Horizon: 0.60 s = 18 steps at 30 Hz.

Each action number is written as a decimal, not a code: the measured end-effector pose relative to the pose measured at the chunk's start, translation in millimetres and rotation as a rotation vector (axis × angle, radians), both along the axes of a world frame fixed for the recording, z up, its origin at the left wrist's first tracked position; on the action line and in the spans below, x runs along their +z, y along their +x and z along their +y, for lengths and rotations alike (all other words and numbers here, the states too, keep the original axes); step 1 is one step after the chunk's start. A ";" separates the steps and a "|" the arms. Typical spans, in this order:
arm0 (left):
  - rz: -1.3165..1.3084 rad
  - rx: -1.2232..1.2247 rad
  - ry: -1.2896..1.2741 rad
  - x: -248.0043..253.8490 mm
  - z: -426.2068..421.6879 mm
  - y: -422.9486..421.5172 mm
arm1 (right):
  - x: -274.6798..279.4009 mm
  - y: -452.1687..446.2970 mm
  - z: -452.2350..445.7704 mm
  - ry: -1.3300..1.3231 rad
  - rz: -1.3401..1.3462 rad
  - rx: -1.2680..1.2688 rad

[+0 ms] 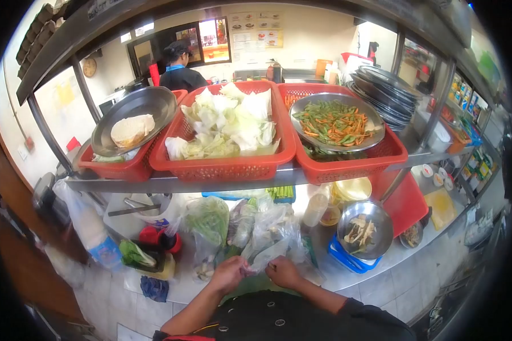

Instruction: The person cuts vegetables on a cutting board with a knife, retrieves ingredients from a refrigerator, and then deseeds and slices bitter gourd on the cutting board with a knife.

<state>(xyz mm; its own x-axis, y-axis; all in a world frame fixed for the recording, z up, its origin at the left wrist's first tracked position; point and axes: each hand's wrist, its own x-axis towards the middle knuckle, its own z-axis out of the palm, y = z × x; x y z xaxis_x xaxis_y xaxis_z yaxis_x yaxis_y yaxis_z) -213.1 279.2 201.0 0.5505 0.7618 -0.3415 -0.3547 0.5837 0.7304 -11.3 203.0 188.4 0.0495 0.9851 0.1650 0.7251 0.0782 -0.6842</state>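
Observation:
Both my hands are close together at the front edge of the steel counter, in front of my dark jacket. My left hand [231, 274] is closed, its fingers pinching the edge of a clear plastic bag [270, 236]. Just to the right, my right hand [283, 272] is also closed on the bag's edge. Behind my hands the bag lies crumpled, its contents hard to make out. Another clear bag with leafy greens [206, 219] stands to the left of it.
Red baskets hold cut cabbage [233, 122] and sliced vegetables [333, 124] on the shelf [210, 183] above. At right, a metal bowl [375, 241] sits on a blue-lidded container [352, 262]. Bok choy [137, 254] lies at left. A person [179, 65] stands beyond the shelf.

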 end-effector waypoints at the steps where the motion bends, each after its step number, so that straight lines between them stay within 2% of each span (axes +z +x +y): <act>1: 0.224 -0.063 0.195 1.3 0.4 -1.3 | -0.8 -0.4 0.8 -0.001 0.000 0.001; 2: 0.450 -0.127 0.389 2.7 0.4 -3.0 | -1.7 -1.4 1.1 -0.001 -0.007 -0.041; 3: 0.453 -0.128 0.383 4.0 -0.2 -5.4 | -2.7 -2.9 -0.1 -0.004 -0.012 -0.083; 4: 0.627 -0.053 0.515 13.1 -1.6 -6.4 | -1.4 -2.2 -2.1 -0.011 -0.010 -0.081; 5: 0.800 0.025 0.647 17.5 -2.3 -7.7 | 1.3 1.0 -3.1 -0.103 0.140 -0.052; 6: 0.801 0.024 0.644 14.2 -1.0 -10.1 | 5.2 3.0 -3.2 -0.194 0.290 -0.023; 7: 0.742 -0.022 0.542 7.8 2.3 -13.0 | 12.0 3.1 -4.1 -0.196 0.291 -0.023; 9: 0.682 -0.070 0.441 -6.5 6.6 -18.9 | 25.0 3.4 -7.3 -0.529 0.682 -0.105; 11: 0.322 -0.298 0.114 -9.8 8.4 -21.1 | 24.3 6.5 -6.8 -0.546 0.757 -0.087; 12: 0.326 -0.313 0.118 -11.0 9.2 -22.1 | 23.4 7.8 -6.8 -0.561 0.834 -0.071; 14: 0.700 -0.559 0.888 9.1 6.4 -16.4 | 22.0 9.9 -7.1 -0.557 0.857 -0.093; 16: 0.744 -0.627 0.940 2.9 9.6 -18.6 | 21.7 12.3 -7.8 -0.554 0.884 -0.116; 18: 0.793 -0.673 0.989 -0.5 11.3 -19.6 | 22.8 14.6 -6.9 -0.570 0.679 -0.055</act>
<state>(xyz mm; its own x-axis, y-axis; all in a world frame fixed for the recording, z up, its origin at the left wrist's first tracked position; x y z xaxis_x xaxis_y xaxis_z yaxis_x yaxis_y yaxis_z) -232.7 290.5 200.5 0.8139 0.5390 -0.2171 0.4656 -0.3815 0.7985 3.2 196.2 211.2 0.0078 0.9019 -0.4318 0.1410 -0.4285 -0.8925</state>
